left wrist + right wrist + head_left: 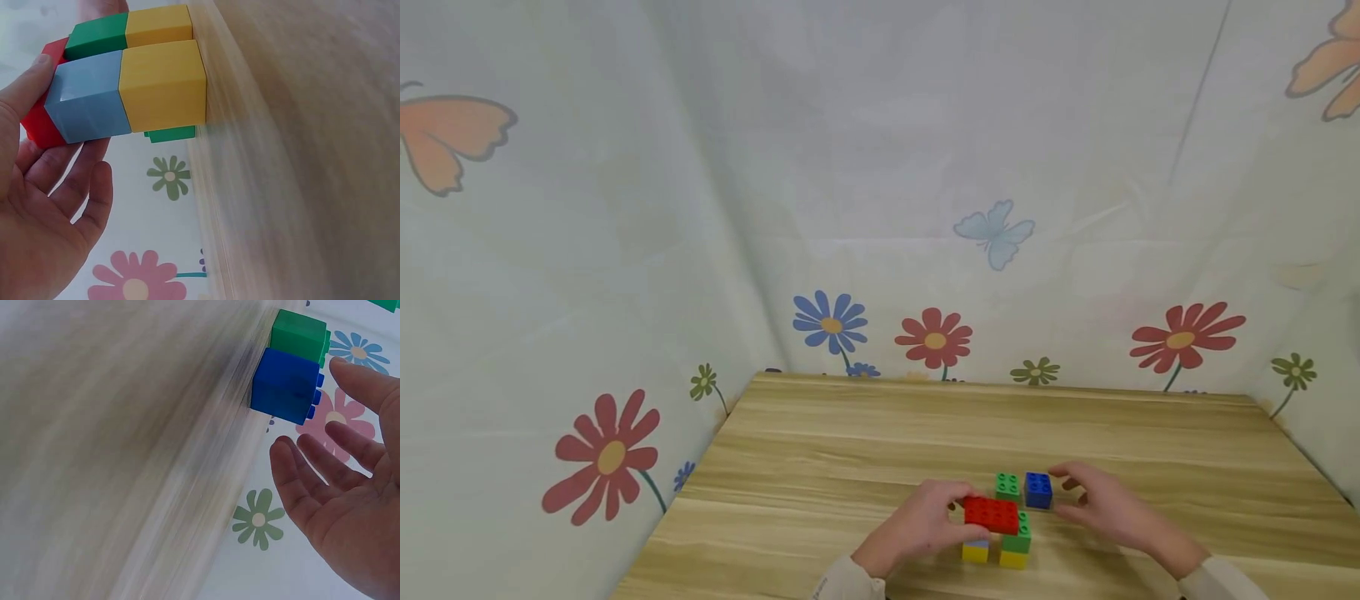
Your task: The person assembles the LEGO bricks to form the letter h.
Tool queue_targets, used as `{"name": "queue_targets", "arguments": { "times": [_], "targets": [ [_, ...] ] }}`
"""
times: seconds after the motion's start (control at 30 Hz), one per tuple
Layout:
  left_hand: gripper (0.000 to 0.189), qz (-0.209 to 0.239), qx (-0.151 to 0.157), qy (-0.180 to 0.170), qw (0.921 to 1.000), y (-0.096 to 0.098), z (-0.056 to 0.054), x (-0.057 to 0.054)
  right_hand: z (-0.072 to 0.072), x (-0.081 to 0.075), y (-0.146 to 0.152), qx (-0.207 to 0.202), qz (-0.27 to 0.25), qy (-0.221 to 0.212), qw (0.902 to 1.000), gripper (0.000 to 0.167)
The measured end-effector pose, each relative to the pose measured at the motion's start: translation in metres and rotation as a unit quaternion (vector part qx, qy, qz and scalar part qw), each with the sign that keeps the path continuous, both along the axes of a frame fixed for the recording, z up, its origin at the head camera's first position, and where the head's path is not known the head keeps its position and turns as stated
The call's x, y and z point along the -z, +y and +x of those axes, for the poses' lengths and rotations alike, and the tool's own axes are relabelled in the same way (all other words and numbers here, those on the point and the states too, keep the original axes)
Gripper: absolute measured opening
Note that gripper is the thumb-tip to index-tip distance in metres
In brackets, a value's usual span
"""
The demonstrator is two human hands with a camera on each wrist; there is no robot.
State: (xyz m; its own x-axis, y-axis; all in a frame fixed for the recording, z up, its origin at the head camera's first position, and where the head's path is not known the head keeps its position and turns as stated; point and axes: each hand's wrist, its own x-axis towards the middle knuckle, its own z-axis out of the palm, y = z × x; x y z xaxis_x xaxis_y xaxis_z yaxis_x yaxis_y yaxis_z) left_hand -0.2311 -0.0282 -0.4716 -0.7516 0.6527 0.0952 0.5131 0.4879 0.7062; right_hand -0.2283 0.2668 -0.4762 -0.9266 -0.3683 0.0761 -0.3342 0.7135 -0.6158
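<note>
My left hand [922, 518] grips a long red toy brick [992, 515] by its sides, thumb in front and fingers behind. The red brick bridges two stacks: a light blue brick [87, 97] on a yellow brick [164, 86], and a green brick [1017, 542] on another yellow brick [1012, 559]. Beside a blue brick [1038, 490] hovers my right hand [1108, 506], fingers loosely bent and apart from the brick. In the right wrist view nothing lies between its thumb and fingers.
A separate green brick [1007, 486] stands just behind the bridge, left of the blue brick. The bricks are on a wood-grain table [820, 467]. A pale curtain [880, 167] with printed flowers and butterflies hangs behind and along the sides.
</note>
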Motion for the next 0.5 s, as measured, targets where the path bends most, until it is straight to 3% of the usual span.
{"name": "queue_targets", "arguments": {
  "times": [0.17, 0.5],
  "targets": [
    [0.036, -0.003, -0.003, 0.005, 1.0000, 0.000, -0.001, 0.000, -0.008, 0.003, -0.004, -0.004, 0.012, -0.001, 0.9999, 0.054],
    [0.036, 0.000, -0.019, -0.036, 0.9992, -0.001, -0.001, -0.003, -0.017, 0.008, -0.009, -0.031, -0.010, -0.012, 0.9994, 0.056]
  ]
}}
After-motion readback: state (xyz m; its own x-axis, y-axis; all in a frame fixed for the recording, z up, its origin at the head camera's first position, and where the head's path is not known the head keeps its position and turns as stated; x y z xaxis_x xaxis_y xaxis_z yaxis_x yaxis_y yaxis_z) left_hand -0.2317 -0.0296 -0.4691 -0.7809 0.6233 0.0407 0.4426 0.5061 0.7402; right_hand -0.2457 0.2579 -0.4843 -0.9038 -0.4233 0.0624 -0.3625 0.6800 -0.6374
